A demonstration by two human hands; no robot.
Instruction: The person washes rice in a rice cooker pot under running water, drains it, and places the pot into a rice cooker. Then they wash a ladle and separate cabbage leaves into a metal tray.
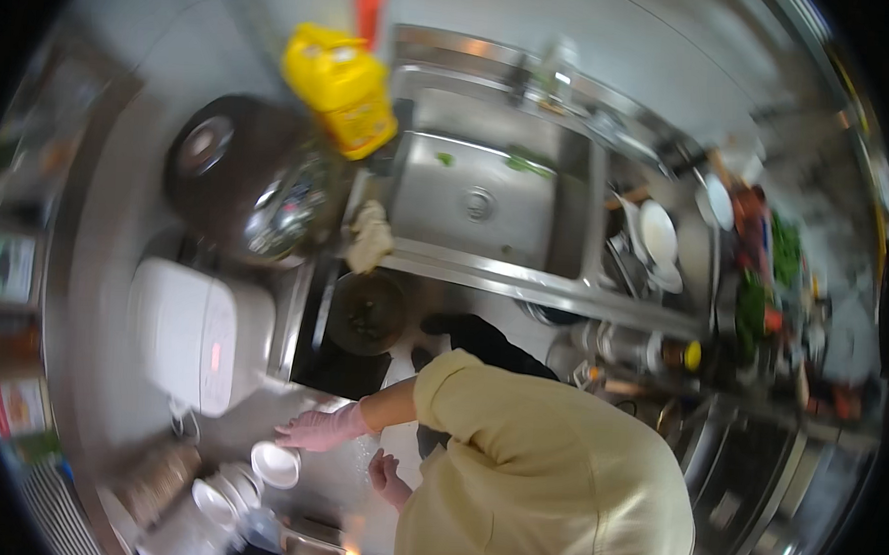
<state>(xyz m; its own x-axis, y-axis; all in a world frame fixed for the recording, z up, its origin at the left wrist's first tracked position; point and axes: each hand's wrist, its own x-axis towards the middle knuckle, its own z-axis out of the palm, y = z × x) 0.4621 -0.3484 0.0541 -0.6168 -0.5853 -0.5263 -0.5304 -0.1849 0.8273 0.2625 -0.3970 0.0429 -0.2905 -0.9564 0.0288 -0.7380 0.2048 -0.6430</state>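
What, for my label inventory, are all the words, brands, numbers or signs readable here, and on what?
None reads clearly.
Yellow jug: print too blurred.
White cooker: red display too small and blurred.
Green pack: print too blurred.
Red-and-white pack: print too blurred.

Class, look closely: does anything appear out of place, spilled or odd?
Mildly: green leaf scraps lie loose in the metal sink, looking like leftovers not cleared away. The white bowl near the person's right hand shows no obvious damage.
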